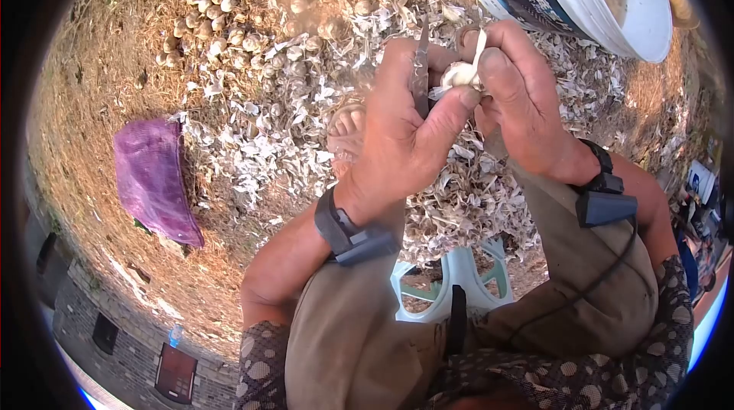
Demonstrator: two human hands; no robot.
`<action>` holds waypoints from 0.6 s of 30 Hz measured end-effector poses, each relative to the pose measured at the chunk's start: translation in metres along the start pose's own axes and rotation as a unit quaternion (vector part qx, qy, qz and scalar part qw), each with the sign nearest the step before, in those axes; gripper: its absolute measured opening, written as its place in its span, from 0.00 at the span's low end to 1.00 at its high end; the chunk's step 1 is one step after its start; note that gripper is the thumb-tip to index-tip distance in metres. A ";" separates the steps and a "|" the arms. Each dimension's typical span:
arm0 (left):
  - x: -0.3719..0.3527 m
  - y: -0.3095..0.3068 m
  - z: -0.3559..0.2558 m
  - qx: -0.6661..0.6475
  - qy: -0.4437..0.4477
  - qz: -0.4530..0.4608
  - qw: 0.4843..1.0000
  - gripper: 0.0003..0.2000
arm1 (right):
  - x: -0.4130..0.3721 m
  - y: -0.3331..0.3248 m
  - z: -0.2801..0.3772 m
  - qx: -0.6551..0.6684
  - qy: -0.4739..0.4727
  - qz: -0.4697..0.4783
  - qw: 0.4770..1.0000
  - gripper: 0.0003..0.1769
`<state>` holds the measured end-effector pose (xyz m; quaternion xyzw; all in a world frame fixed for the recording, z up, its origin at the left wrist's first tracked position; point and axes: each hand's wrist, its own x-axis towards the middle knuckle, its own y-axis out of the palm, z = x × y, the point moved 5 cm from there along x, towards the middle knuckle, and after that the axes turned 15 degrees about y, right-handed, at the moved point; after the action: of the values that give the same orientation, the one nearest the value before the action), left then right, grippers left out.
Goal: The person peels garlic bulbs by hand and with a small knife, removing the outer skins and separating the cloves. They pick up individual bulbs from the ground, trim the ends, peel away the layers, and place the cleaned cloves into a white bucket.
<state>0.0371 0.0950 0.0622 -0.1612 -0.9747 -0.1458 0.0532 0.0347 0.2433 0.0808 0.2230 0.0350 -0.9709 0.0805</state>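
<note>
At upper centre, the left hand (397,138) grips a knife (420,66) and the right hand (527,112) pinches a garlic bulb (459,75) mid-peel, whose skin likely needs pulling clear.

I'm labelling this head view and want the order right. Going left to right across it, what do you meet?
Purple mesh bag → left hand, gripping a knife → garlic bulb → right hand, pinching the bulb. The white bucket overlaps the right hand, so it is left out.
</note>
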 end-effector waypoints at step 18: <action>0.001 -0.005 0.000 -0.055 -0.038 -0.012 0.998 0.14 | 0.009 0.007 -0.019 0.224 0.249 0.093 0.938 0.22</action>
<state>0.0349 0.0909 0.0608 -0.1576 -0.9684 -0.1934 0.0055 0.0363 0.2376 0.0598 0.4725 -0.1850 -0.8550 0.1074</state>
